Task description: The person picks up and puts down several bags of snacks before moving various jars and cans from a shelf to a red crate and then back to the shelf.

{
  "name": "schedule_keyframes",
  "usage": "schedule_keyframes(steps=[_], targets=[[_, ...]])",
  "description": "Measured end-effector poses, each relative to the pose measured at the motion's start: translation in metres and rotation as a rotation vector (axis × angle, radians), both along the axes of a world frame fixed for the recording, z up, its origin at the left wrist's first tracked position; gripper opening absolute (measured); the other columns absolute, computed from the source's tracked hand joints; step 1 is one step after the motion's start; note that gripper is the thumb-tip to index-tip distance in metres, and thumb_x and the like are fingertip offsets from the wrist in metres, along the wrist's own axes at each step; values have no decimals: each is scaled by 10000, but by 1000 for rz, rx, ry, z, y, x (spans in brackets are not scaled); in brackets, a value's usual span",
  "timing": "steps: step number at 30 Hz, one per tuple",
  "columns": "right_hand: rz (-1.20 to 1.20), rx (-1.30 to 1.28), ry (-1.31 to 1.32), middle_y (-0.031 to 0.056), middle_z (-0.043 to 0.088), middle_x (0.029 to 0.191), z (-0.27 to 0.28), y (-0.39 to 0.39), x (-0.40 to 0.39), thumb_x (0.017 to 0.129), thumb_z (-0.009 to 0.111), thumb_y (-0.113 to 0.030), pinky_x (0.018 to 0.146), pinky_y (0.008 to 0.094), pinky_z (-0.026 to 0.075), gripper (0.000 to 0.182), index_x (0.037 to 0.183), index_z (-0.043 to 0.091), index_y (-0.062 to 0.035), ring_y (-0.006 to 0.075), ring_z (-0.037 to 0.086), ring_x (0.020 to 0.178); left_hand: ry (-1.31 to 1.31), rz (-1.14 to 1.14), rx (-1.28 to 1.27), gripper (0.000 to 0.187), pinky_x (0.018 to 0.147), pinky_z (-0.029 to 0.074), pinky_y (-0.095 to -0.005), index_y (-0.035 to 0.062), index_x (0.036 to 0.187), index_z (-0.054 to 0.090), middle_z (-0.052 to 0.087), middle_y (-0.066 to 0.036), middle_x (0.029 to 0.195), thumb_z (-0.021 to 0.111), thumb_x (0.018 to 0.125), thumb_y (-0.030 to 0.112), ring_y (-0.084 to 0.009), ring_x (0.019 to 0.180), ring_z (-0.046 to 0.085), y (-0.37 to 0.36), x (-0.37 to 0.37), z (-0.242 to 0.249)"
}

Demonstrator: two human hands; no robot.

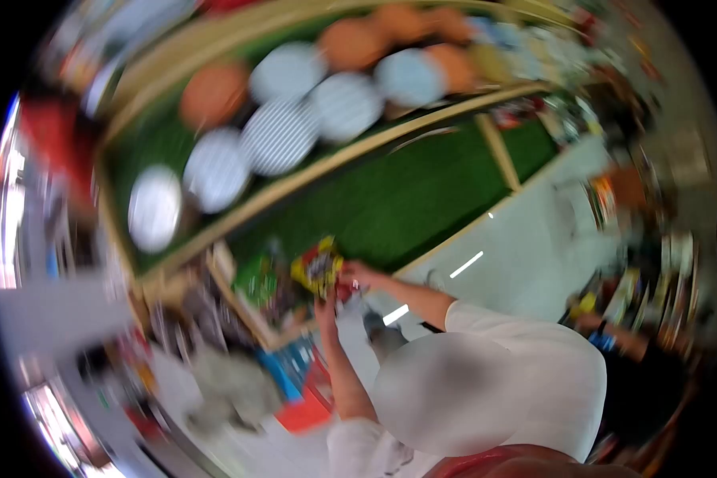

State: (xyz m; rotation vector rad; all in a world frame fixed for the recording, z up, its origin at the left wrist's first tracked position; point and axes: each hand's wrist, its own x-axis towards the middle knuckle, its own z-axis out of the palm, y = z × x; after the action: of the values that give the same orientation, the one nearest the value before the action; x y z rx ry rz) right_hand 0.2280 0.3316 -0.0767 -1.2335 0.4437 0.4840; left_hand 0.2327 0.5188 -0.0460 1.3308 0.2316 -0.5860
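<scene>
The frame is blurred by motion. A yellow and red packet (317,268) is upright beside green packets (256,279), in a wood-framed compartment lined with green. My right hand (360,276) reaches in from the right, its fingers closed at the packet's right edge. My left hand (326,307) is raised just below the packet, its fingers smeared, so its grip is unclear. Between my hands is a small red item (346,290), too blurred to name.
An upper green shelf (147,143) holds several round white ribbed lids (280,135) and orange ones (213,95). Below left are a red and blue item (304,402) and a grey bundle (235,386). Another person in dark clothing (649,390) is at right, near piled goods (621,295).
</scene>
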Motion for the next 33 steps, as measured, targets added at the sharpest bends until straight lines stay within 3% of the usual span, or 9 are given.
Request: schedule_keyframes(steps=[3, 5, 9, 13, 17, 19, 24, 28, 33], targets=[[-25, -245, -92, 4, 658, 795, -38, -36, -27, 863, 743, -195, 578, 289, 510, 265, 1110, 679, -126, 119, 606, 659, 383, -128, -206, 431, 718, 487, -275, 124, 1286, 556, 633, -8, 1092, 703, 901, 248, -121, 909, 597, -24, -10, -28], [-74, -286, -64, 36, 679, 818, 18, -69, -52, 825, 753, -246, 643, 315, 523, 307, 1084, 683, -96, 126, 627, 737, 515, -243, -267, 498, 793, 499, -314, 132, 1333, 510, 613, -28, 1202, 717, 890, 230, -157, 1043, 601, -48, -19, -30], [-249, -559, -189, 59, 693, 856, 49, -134, -136, 803, 748, -289, 686, 317, 528, 417, 1143, 660, -64, 142, 648, 780, 493, -478, -253, 566, 906, 469, -365, 154, 1419, 423, 544, -50, 1345, 689, 921, 196, -200, 1178, 552, -122, -56, 16], [-627, -482, -219, 80, 682, 888, 98, -189, -245, 852, 726, -239, 718, 316, 507, 330, 1101, 651, -36, 129, 613, 808, 465, -712, -191, 533, 902, 460, -366, 181, 1404, 431, 551, -33, 1320, 671, 929, 162, -193, 1165, 548, -212, -105, 71], [-922, -584, -360, 40, 663, 888, 128, -233, -337, 873, 704, -132, 709, 289, 497, 258, 1091, 635, -11, 109, 588, 813, 371, -1002, -140, 577, 995, 455, -388, 138, 1414, 397, 550, -55, 1278, 642, 899, 49, -215, 1171, 548, -309, -156, 105], [-998, -443, -269, 29, 658, 883, 130, -253, -376, 877, 707, -150, 708, 271, 494, 273, 1109, 638, -22, 95, 584, 802, 338, -1075, -181, 602, 1002, 453, -379, 125, 1409, 402, 542, -68, 1290, 630, 862, 17, -220, 1173, 544, -348, -176, 79], [-1240, -410, -156, 63, 673, 934, 152, -311, -464, 873, 721, -181, 751, 286, 502, 302, 1131, 659, -37, 117, 593, 813, 447, -1198, -174, 693, 1022, 457, -367, 110, 1420, 387, 543, -74, 1324, 593, 777, -47, -233, 1210, 537, -460, -263, 137], [-1378, -511, -134, 41, 649, 927, 173, -343, -517, 892, 697, -160, 743, 274, 493, 267, 1110, 644, -14, 106, 580, 826, 425, -1427, -276, 633, 1023, 466, -374, 56, 1396, 395, 559, -100, 1302, 550, 786, -7, -233, 1191, 555, -532, -304, 130], [-1522, -506, -150, 34, 622, 963, 177, -390, -550, 901, 682, -149, 805, 271, 481, 248, 1098, 638, -5, 112, 567, 890, 698, -1379, -158, 403, 946, 511, -384, 54, 1278, 513, 627, -98, 1215, 574, 881, 87, -246, 1098, 625, -604, -340, 122]])
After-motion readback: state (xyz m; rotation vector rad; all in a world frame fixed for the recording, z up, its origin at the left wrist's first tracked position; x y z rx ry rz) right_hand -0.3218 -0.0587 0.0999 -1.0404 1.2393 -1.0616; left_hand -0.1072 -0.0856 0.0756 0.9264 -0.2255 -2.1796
